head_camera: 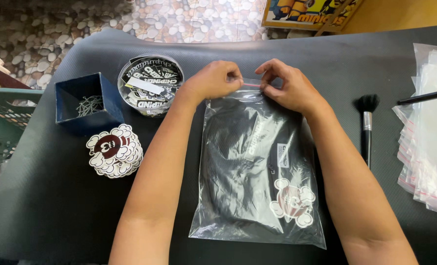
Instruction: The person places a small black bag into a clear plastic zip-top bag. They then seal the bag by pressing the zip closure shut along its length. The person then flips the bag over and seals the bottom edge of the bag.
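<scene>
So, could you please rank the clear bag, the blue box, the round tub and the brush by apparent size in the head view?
1. Clear plastic zip bag holding black fabric
2. Round clear tub of stickers and square dark blue box: too alike to rank
3. Black make-up brush

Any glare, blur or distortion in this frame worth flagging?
Head view: glare streaks on the clear plastic bag partly veil the dark garment inside; both hands look sharp at the zip strip; the mat edge bows slightly, suggesting wide-angle distortion.
</scene>
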